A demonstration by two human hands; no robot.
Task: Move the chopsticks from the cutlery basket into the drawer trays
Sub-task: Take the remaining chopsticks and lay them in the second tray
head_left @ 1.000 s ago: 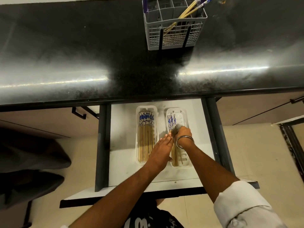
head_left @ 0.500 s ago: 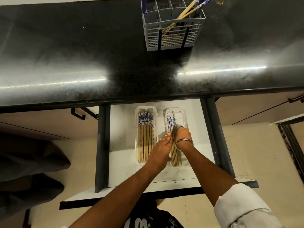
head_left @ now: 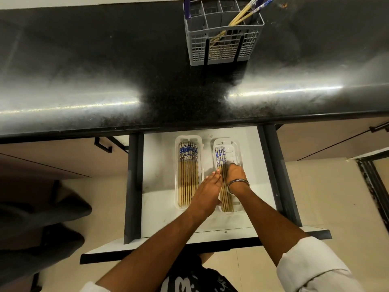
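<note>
The open white drawer (head_left: pixel 160 186) holds two white trays side by side. A full row of wooden chopsticks (head_left: pixel 188 175) with blue patterned tops fills the left tray (head_left: pixel 177 175). A few more chopsticks (head_left: pixel 221 157) lie along the left side of the right tray (head_left: pixel 236 152). My left hand (head_left: pixel 207 191) lies flat with straight fingers between the trays, against the right tray's left edge. Over the chopsticks in the right tray is my right hand (head_left: pixel 235 173), with a bangle on the wrist; its fingers press down on them. The grey cutlery basket (head_left: pixel 224 36) on the counter holds leaning chopsticks (head_left: pixel 242 14).
A glossy black countertop (head_left: pixel 105 70) overhangs the drawer's back. Dark drawer rails (head_left: pixel 132 186) run along both sides. Closed cabinet fronts with black handles (head_left: pixel 104 145) flank the drawer. Dark shoes (head_left: pixel 42 218) of another person show at the lower left on the floor.
My right hand has slid slightly toward the drawer's back over the chopsticks in the right tray. My left hand has stayed in place beside it.
</note>
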